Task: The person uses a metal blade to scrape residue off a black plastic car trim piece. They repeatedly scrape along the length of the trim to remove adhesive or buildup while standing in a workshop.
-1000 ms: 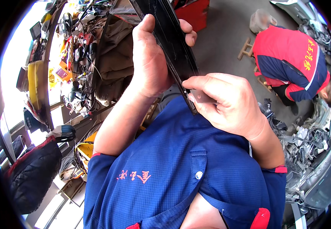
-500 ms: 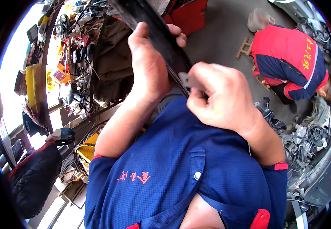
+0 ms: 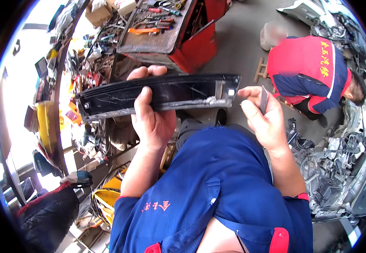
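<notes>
Held nearly level in front of me is a long, slightly curved black trim strip (image 3: 187, 90). My left hand (image 3: 153, 122) is closed around its middle, thumb on the scratched face and fingers over the far edge. Pale, ragged residue (image 3: 212, 101) lies along the strip's near edge toward the right end, which also bears a small white square (image 3: 231, 92). Just right of that end, apart from it, my right hand (image 3: 269, 122) pinches a thin, flat grey blade (image 3: 263, 100) that sticks up between thumb and fingers.
A red tool cabinet (image 3: 191, 52) carrying several hand tools stands ahead. Cluttered shelves (image 3: 92, 59) run along the left. At right, a co-worker in a red and navy shirt (image 3: 297, 59) bends over a stripped vehicle body (image 3: 343, 168). A wooden stool (image 3: 260, 69) is beside them.
The trim strip has swung from steeply tilted to nearly level and sits farther out. My right hand has drawn away from its end, keeping the blade. More of the tool cabinet shows.
</notes>
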{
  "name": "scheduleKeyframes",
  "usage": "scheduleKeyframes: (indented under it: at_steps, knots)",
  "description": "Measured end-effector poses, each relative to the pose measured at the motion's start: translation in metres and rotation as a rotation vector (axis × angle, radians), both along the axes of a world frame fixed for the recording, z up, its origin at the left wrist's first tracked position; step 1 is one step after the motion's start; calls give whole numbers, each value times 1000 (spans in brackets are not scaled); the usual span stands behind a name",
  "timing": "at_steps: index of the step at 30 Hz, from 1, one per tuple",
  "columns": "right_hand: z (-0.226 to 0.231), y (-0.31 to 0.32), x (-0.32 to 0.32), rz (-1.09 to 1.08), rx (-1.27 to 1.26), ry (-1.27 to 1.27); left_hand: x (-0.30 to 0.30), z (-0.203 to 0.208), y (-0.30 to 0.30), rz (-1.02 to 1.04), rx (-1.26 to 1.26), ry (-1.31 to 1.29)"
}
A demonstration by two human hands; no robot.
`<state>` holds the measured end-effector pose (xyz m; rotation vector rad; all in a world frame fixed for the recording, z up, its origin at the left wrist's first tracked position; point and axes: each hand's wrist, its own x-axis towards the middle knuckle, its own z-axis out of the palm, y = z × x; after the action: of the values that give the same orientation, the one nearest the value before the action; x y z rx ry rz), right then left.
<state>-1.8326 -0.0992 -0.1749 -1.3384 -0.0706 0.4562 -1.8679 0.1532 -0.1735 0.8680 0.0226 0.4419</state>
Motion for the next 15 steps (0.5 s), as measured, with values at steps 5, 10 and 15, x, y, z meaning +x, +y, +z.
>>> scheduleKeyframes:
  at_steps: [5,10,15]
  knots:
    - [17,8,4,105,336,173,0,8,3,-97,29,19]
    - [26,20,0,156,207,173,9,16,10,-183,-75,15]
    - [28,29,-8,280,46,88,37,22,32,-450,-409,-142]
